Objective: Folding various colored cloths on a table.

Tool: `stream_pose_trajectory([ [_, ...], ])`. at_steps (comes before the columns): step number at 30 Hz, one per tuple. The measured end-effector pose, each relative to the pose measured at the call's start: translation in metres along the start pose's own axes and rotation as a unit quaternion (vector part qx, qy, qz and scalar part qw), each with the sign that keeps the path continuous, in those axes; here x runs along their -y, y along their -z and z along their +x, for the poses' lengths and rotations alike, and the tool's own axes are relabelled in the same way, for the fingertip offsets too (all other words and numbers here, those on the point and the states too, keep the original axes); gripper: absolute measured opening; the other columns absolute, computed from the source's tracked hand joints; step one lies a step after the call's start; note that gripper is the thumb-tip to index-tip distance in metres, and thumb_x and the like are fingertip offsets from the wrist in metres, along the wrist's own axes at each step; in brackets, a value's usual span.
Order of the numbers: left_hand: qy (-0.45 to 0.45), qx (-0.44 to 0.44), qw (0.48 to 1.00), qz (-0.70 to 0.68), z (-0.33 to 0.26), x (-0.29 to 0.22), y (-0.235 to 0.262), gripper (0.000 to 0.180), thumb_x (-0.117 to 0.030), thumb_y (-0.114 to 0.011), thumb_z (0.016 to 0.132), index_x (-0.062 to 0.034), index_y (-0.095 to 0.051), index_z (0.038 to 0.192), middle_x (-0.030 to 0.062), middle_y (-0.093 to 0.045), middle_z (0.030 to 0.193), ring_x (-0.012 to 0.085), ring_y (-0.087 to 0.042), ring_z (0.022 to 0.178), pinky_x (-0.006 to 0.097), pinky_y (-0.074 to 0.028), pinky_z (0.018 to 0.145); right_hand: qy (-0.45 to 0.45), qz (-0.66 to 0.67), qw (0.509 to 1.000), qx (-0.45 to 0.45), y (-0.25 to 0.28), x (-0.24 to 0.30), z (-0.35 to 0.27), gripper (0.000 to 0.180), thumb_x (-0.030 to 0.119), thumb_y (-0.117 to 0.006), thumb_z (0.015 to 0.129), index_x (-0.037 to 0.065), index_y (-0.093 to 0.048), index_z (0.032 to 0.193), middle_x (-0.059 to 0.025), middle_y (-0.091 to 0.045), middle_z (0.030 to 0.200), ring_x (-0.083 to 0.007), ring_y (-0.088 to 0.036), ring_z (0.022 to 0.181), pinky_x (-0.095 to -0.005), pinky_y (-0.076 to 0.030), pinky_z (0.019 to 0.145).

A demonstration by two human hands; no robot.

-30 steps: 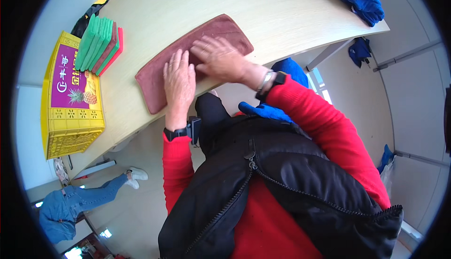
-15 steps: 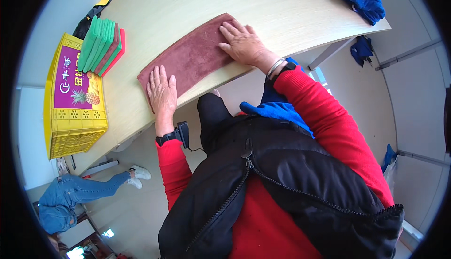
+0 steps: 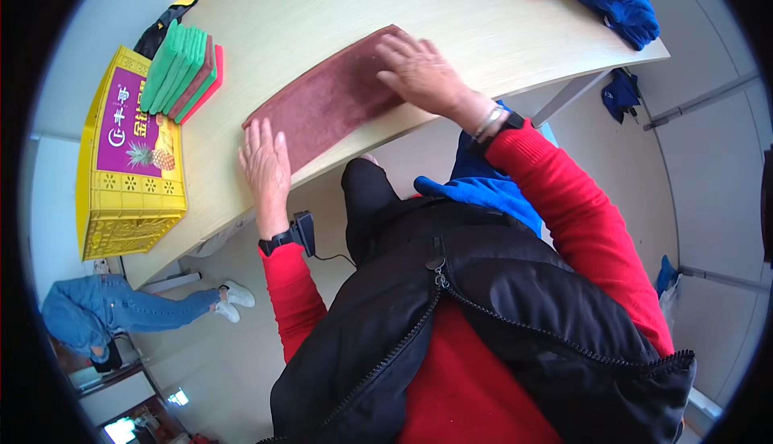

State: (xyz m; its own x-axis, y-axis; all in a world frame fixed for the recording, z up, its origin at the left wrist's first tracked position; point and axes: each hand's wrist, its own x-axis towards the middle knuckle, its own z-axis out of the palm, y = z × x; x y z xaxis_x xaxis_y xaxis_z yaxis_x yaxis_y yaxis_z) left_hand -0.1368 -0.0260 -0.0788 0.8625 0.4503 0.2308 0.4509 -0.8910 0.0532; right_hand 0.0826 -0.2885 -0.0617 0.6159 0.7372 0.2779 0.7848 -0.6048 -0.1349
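A brown cloth point(image 3: 326, 98), folded into a long flat strip, lies slantwise on the light wooden table point(image 3: 282, 9) in front of me. My left hand point(image 3: 266, 162) is at its near left end, fingers stretched out and slightly apart, holding nothing. Over the far right end is my right hand point(image 3: 423, 74), its fingers spread and a little blurred, with nothing in it. Whether either palm still touches the cloth I cannot tell for sure.
A stack of folded green, brown and red cloths point(image 3: 181, 74) leans by a yellow crate point(image 3: 133, 210) on the left. Blue cloths point(image 3: 616, 1) lie at the table's far right. A person in jeans point(image 3: 161, 307) is at lower left. A blue cloth point(image 3: 491, 198) rests on my lap.
My left hand has shifted left to the cloth's end corner. My right hand has moved slightly and its fingers look lifted. The cloth stays flat in the same shape.
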Motion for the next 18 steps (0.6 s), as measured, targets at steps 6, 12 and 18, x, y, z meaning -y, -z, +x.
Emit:
stream_pose_trajectory([
  [6, -0.029, 0.009, 0.998, -0.06, 0.021, -0.006, -0.012, 0.063, -0.047, -0.035, 0.105, -0.0064, -0.036, 0.153, 0.0163, -0.035, 0.158, 0.034, -0.03, 0.147, 0.047, -0.022, 0.12, 0.047, 0.052, 0.994, 0.087, -0.019, 0.043, 0.045, 0.059, 0.046, -0.036, 0.105, 0.013, -0.035, 0.154, -0.0108, -0.033, 0.16, -0.0329, -0.026, 0.149, -0.0525, -0.021, 0.122],
  [12, 0.068, -0.1, 0.99, -0.078, 0.015, 0.026, -0.02, 0.061, -0.05, -0.047, 0.101, -0.0023, -0.054, 0.139, 0.0246, -0.045, 0.148, 0.0395, -0.042, 0.138, 0.045, -0.034, 0.113, 0.023, -0.036, 0.999, 0.029, -0.044, 0.005, 0.052, 0.059, 0.048, -0.033, 0.105, 0.015, -0.035, 0.154, -0.0089, -0.031, 0.161, -0.0331, -0.025, 0.15, -0.0536, -0.021, 0.121],
  [18, 0.249, 0.023, 0.967, -0.045, 0.023, 0.009, 0.01, 0.048, -0.045, -0.063, 0.092, -0.0005, -0.068, 0.111, 0.0273, -0.057, 0.133, 0.0409, -0.056, 0.121, 0.046, -0.045, 0.1, -0.074, -0.047, 0.995, 0.057, -0.027, 0.002, 0.045, 0.06, 0.049, -0.034, 0.105, 0.014, -0.035, 0.154, -0.0097, -0.03, 0.161, -0.0345, -0.025, 0.15, -0.0532, -0.021, 0.121],
])
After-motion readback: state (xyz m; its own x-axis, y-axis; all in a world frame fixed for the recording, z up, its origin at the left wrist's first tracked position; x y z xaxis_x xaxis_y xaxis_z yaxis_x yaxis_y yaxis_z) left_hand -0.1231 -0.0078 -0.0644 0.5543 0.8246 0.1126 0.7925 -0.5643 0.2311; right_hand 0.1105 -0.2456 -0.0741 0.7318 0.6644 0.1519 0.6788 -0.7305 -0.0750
